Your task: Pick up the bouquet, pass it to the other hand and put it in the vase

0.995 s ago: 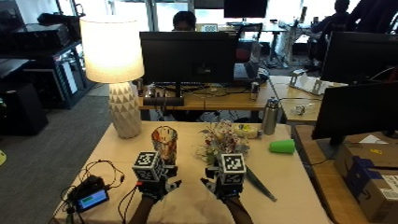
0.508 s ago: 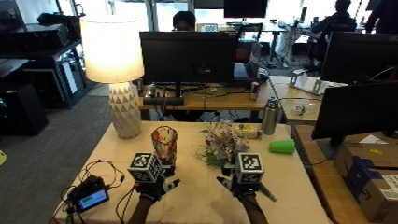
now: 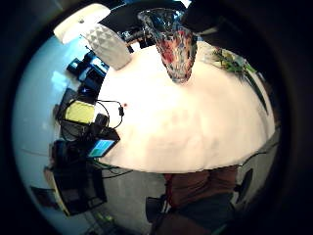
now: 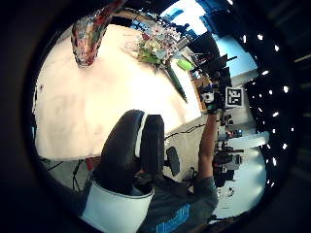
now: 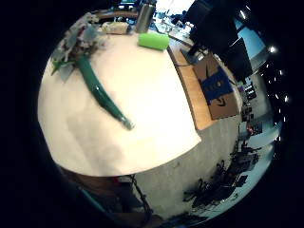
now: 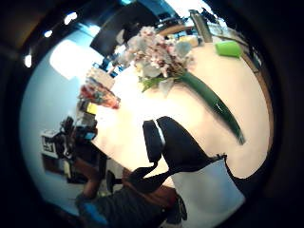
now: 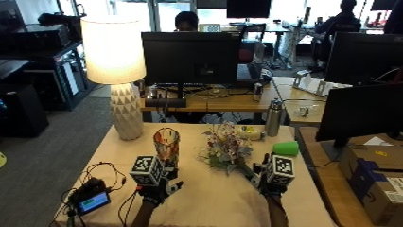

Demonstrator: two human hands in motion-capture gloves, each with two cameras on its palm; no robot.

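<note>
From the outside view both forearms reach up over the table's near edge, palms down above the cloth. The left hand (image 7: 157, 187) hovers just in front of the vase (image 7: 166, 145), its fingers relaxed and spread, holding nothing; its thumb-side palm view shows two gloved fingers (image 4: 127, 145) lying straight and side by side with only bare table beneath them. The right hand (image 7: 272, 182) hangs toward the table's right edge, just beside the bouquet's stem end — its fingers are likewise apart and uncurled, and in its own thumb-side view one finger (image 6: 175, 142) stretches out above the cloth near the green stem without touching it. The bouquet (image 7: 225, 150) lies on its side near the middle of the table, pale blossoms toward the far edge, its green wrapped stem (image 5: 100, 93) slanting toward the near right corner. The vase stands upright left of the bouquet and apart from it, a patterned red and orange glass whose inside cannot be made out. A white lamp (image 7: 121, 78) stands at the far left corner, a green cup (image 7: 286, 148) lies on its side near the right edge, a metal bottle (image 7: 273, 118) stands at the far edge, and a small device with a lit screen (image 7: 92, 202) sits among black cables at the near left corner.
</note>
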